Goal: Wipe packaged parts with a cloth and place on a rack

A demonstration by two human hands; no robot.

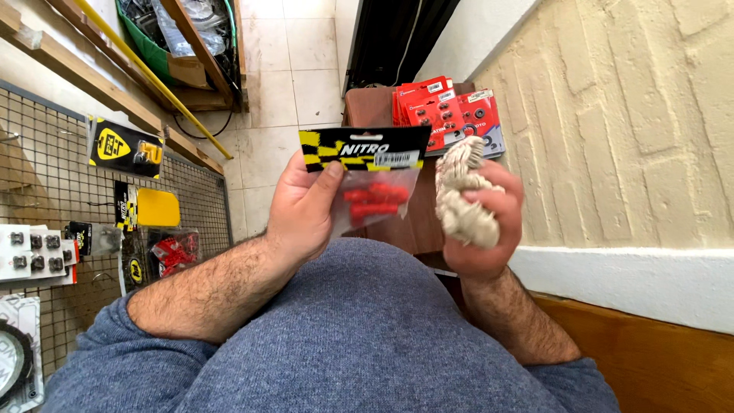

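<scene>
Tiled floor and a cream brick wall lie below. Left hand (302,210) pinches a clear packet (371,180) of red parts by its header card; right hand (485,226) clenches a wad of off-white rag (462,191) just beside it, above red packets (443,111) on a brown stand (367,107).

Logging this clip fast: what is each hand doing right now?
Left hand: closed on a clear packet of red parts.
Right hand: closed around a wad of pale rag.
</scene>
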